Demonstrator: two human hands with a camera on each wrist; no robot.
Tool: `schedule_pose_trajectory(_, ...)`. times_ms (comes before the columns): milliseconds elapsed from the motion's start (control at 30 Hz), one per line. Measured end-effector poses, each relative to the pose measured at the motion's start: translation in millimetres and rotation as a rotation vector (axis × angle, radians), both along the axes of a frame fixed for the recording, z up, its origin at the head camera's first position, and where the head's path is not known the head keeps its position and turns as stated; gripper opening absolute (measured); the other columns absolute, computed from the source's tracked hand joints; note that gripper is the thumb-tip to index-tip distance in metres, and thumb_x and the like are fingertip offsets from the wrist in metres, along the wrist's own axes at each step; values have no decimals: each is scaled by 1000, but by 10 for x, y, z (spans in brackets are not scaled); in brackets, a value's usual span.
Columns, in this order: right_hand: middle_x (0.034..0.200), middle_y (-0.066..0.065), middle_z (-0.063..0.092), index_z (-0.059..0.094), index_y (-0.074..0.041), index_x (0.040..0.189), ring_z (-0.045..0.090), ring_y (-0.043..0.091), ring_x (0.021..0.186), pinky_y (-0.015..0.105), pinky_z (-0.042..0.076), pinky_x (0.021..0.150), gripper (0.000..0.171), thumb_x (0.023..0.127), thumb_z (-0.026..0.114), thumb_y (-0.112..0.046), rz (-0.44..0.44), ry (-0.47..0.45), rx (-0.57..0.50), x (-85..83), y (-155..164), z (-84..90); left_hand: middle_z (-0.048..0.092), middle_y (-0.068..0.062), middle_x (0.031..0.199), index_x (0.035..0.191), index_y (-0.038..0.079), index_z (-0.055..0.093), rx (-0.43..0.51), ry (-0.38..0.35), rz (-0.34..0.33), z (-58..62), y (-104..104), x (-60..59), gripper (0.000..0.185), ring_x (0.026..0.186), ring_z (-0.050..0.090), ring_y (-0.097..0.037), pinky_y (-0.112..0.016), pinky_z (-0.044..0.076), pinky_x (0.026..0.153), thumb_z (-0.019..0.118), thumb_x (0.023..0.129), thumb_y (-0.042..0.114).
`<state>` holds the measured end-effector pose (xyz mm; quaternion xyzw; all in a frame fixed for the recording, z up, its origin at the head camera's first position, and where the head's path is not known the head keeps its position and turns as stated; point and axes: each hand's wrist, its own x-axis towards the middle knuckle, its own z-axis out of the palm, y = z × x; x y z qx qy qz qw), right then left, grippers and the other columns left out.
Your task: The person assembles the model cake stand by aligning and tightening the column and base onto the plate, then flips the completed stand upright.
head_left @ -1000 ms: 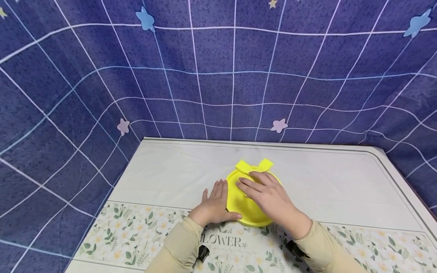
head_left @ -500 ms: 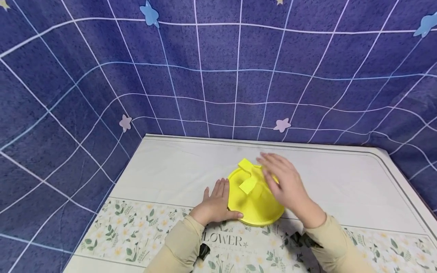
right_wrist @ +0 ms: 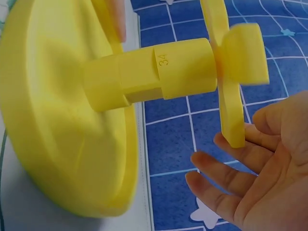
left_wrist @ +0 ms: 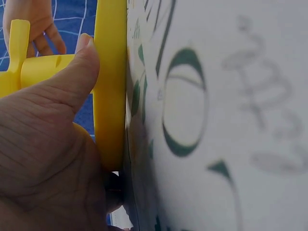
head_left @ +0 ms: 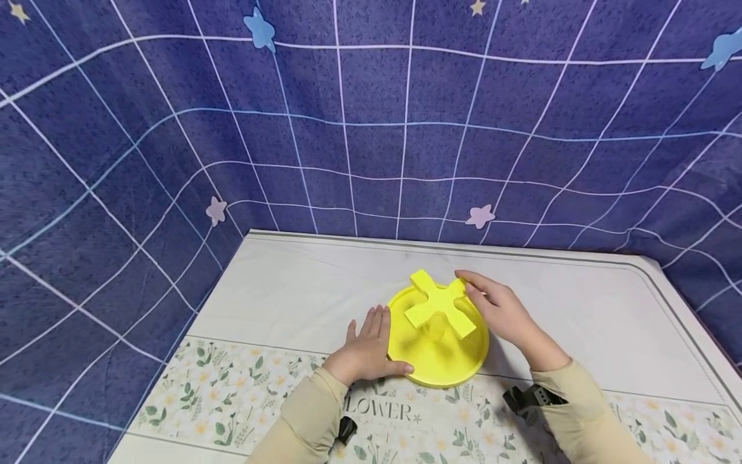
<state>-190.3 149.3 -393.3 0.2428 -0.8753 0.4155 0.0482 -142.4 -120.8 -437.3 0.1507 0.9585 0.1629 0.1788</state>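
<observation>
A yellow round dish-like base point(head_left: 431, 367) lies on the table. From its middle rises a thick post point(right_wrist: 166, 70) marked 34, topped by a four-armed cross point(head_left: 440, 303). My left hand point(head_left: 364, 351) rests against the left side of the base, fingers straight. Its thumb point(left_wrist: 84, 62) lies by the rim in the left wrist view. My right hand point(head_left: 501, 312) is at the cross's far right arm. In the right wrist view, its loosely bent fingers point(right_wrist: 226, 178) are around the arm's end point(right_wrist: 233, 132), with the index fingertip beside it. The head view hides that arm's tip.
A white cloth with a floral band point(head_left: 232, 393) covers the table. The blue curtain point(head_left: 371, 122) with a grid pattern and stars hangs behind the table and at its left. Dark wrist devices point(head_left: 530, 399) sit below my hands.
My right hand has lifted from over the cross and moved right, to one arm's end, uncovering the other arms. My left hand stays at the base's left side.
</observation>
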Motion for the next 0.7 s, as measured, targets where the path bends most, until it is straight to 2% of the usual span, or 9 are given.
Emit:
schedule_pose_trajectory(67,137,19,55,53,1,138,54,37,122,52,46,96,38,104,45,-13,-5,8,7,41,30,6,-6,-18,162,155,-1,-3,-4,5,0,-39,-2,-12,118,148,-5,-31,-59,-1,114,59,83,69)
schedule_pose_trajectory(233,133,20,58,53,2,137,63,33,107,47,53,86,40,98,52,-3,3,41,38,158,113,34,-5,-18,162,155,0,-3,4,11,1,-51,-7,-17,120,148,-4,-31,-59,0,114,59,81,71)
schedule_pose_trajectory(367,132,19,59,54,2,137,66,30,101,43,54,83,42,95,57,2,2,57,57,242,153,37,-2,-20,161,155,-2,0,11,8,0,-7,-7,-5,118,148,-2,-32,-59,0,114,62,83,67)
schedule_pose_trajectory(533,128,15,63,60,-2,132,67,26,97,39,55,79,37,95,61,-4,-28,89,97,353,169,31,-4,-19,162,155,-2,-2,-1,-3,-2,-2,-7,-5,116,148,-4,-32,-59,0,114,62,84,65)
schedule_pose_trajectory(700,118,9,68,65,-5,127,67,17,88,33,55,71,37,90,69,-8,-49,93,104,455,156,18,-3,-19,162,155,-1,-1,0,1,0,-4,-5,0,117,149,-3,-32,-59,0,114,61,83,68)
